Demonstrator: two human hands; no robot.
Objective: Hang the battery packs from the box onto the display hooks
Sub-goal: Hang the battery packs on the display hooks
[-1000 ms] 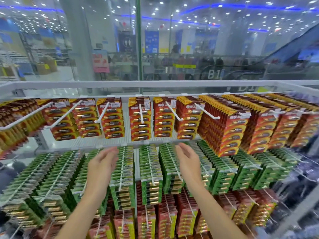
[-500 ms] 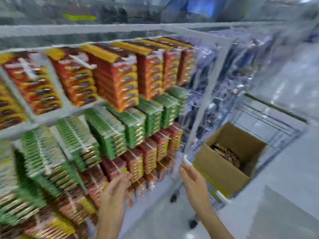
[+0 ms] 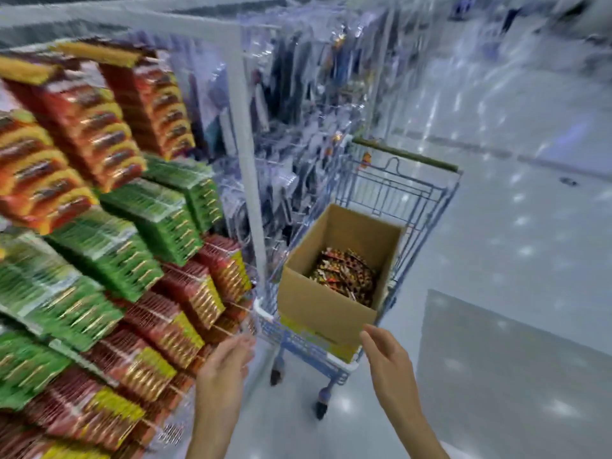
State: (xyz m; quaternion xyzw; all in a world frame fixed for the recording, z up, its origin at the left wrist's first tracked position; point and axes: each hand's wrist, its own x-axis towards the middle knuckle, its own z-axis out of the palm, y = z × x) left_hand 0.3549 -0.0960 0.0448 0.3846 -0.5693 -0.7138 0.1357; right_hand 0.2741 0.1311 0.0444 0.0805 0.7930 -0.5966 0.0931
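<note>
An open cardboard box (image 3: pixel 318 303) sits in a shopping cart (image 3: pixel 414 200) at centre right, with a heap of red and orange battery packs (image 3: pixel 344 273) loose inside it. On the left, the display rack carries dense rows of hung packs: orange ones (image 3: pixel 82 127) on top, green ones (image 3: pixel 132 233) below, red ones (image 3: pixel 172 313) lowest. My left hand (image 3: pixel 222 372) is raised beside the rack's lower corner, fingers relaxed and holding nothing. My right hand (image 3: pixel 384 356) hovers just short of the box's near corner, also empty. The view is motion-blurred.
A white upright post (image 3: pixel 248 160) ends the battery rack. Behind it hang clear-bagged goods (image 3: pixel 298 111) on another rack. Pale shiny floor (image 3: pixel 513 243) spreads to the right of the cart, with a grey mat (image 3: pixel 513 376) at lower right.
My view has swung right and down from the battery rack to the cart. Both hands left the green packs and now reach toward the box, which looks nearer.
</note>
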